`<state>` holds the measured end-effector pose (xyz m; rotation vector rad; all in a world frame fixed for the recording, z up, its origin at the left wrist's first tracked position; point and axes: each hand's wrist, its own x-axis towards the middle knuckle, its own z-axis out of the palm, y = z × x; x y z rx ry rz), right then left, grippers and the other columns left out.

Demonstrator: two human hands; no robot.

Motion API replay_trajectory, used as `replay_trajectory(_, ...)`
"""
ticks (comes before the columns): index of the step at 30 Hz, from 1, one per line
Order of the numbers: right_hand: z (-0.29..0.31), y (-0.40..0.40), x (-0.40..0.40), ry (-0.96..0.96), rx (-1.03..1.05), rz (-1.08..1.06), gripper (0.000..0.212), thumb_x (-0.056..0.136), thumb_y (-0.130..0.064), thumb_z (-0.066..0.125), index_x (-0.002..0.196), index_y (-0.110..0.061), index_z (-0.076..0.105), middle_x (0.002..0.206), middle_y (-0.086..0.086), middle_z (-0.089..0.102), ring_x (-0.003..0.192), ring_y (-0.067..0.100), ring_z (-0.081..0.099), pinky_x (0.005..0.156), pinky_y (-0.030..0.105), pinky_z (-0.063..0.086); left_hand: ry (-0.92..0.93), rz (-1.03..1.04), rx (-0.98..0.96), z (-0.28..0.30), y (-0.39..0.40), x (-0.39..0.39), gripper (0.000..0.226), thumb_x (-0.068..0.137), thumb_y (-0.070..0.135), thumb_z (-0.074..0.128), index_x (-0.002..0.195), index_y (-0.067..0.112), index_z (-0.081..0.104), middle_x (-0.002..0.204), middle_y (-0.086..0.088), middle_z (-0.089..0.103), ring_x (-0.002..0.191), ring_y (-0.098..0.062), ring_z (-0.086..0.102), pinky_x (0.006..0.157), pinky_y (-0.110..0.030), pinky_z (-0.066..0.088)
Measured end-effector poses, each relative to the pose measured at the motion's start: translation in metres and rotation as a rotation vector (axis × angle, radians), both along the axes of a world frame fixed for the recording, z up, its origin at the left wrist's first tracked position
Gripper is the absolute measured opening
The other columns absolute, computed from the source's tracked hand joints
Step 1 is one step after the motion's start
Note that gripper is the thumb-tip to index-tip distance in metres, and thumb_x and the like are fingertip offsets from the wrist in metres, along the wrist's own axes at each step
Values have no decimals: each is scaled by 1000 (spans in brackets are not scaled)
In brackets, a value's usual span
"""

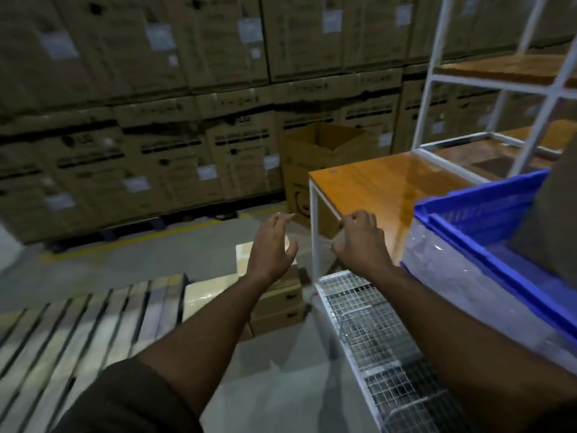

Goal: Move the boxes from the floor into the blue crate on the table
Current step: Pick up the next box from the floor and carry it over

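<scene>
Partly hidden boxes [274,295], crate [487,214] cut off

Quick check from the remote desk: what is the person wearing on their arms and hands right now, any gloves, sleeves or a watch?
Both hands are bare: no gloves on the left hand or the right hand, and no watch or bands show at either wrist. Both forearms are uncovered. A dark short sleeve covers the left upper arm down to about the elbow. The right upper arm is out of frame.
</scene>
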<state>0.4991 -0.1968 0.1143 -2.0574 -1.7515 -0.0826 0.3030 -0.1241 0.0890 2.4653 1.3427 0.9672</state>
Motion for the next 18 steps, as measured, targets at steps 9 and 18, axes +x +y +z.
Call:
replay_trajectory(9, -41, 53, -91, 44, -149, 116, 43, 89, -37, 65, 125, -18, 53, 132, 9, 45, 126, 27, 38, 101, 45, 43, -30, 172, -85, -48, 20, -100, 48, 90, 18, 66, 136, 16, 54, 132, -3, 55, 124, -21, 48, 104, -32, 39)
replay_trajectory(18, -76, 126, -177, 104, -254, 94, 44, 90, -35, 66, 129, -19, 54, 135, 6, 46, 129, 24, 38, 105, 42, 41, -25, 207, -232, -93, 85, -187, 49, 92, 21, 67, 139, 18, 53, 135, -2, 54, 126, -20, 49, 107, -34, 41)
